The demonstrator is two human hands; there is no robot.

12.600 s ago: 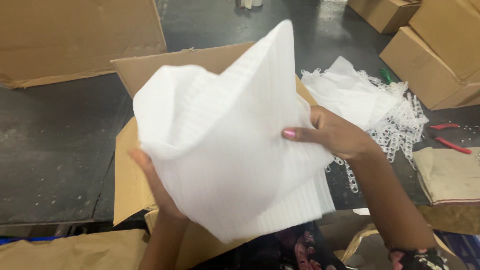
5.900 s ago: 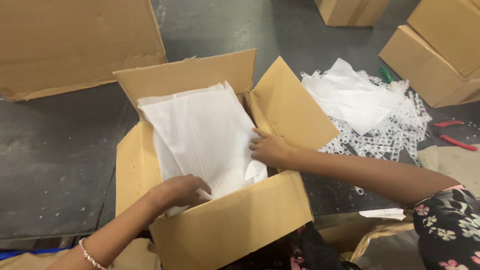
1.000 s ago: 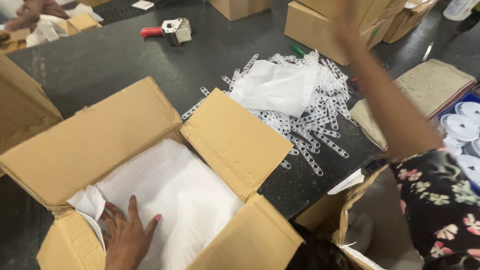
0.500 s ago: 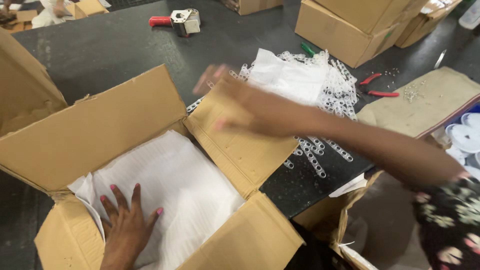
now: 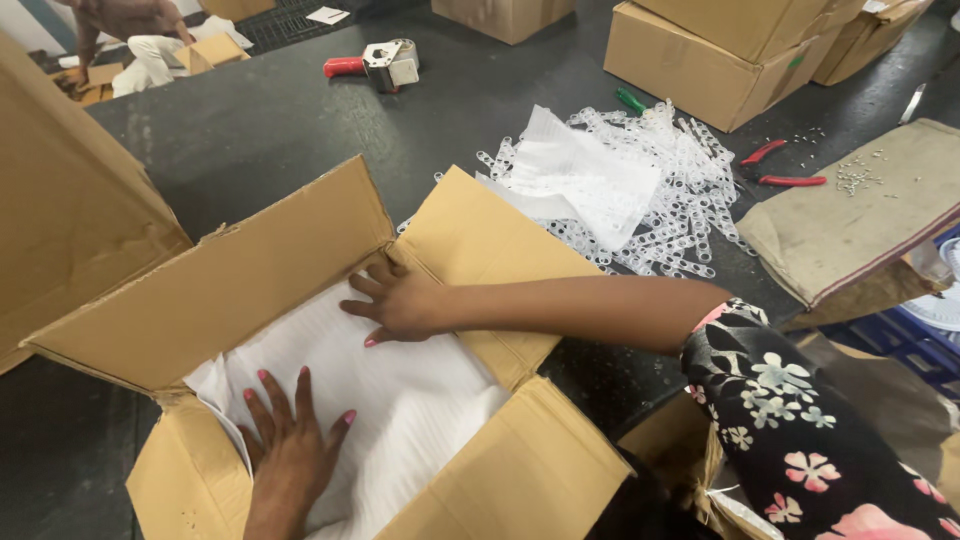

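Right hand [image 5: 400,305] came down from above the flap and landed flat, fingers spread, on the white foam sheet [image 5: 400,400] inside the open cardboard box [image 5: 230,290], near the box's far corner; left hand [image 5: 290,440] stayed pressed open-palmed on the sheet at the box's near side; beyond the box, clear plastic strips [image 5: 670,190], red pliers [image 5: 780,170], tape dispenser [image 5: 380,65] lay on the tabletop [image 5: 250,130].
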